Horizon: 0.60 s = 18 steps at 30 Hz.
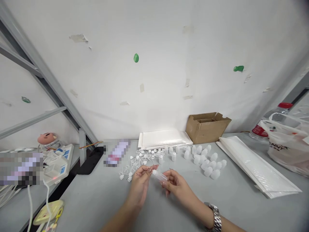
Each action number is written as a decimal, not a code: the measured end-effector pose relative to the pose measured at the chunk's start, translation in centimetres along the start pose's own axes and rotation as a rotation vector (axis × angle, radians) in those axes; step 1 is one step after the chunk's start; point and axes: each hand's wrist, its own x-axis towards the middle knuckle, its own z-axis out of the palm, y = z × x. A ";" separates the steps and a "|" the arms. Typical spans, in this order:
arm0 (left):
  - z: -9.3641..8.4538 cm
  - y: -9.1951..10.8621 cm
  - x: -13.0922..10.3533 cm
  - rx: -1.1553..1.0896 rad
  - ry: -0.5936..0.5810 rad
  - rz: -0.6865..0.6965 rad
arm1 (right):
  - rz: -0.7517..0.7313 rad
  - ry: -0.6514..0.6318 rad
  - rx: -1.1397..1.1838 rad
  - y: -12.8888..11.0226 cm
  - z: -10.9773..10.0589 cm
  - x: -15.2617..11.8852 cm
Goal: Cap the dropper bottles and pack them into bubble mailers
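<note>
Bottle [160, 176] tilted btwn hands, over counter [96, 201]: L hand [142, 177] pinched on its upper end, R hand [174, 181] clamped on lower end. Caps [121, 177] beyond L hand, other btls [208, 171] beyond R.

A slim, translucent plastic bottle [161, 177] with a white top end is held tilted above the worktop [96, 199], its top at the left hand's [141, 177] fingertips, its lower end in the right hand [175, 184].
</note>
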 end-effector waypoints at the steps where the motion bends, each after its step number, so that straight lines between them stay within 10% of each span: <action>1: 0.0 0.1 0.0 0.003 -0.004 0.006 | 0.009 -0.018 0.017 0.0 0.0 -0.1; 8: 0.1 0.5 -0.2 0.022 -0.070 0.020 | 0.208 -0.227 0.109 -0.8 0.4 -0.7; 18: 0.8 0.2 -0.5 0.026 0.004 -0.002 | -0.065 0.013 -0.240 0.2 0.4 -0.7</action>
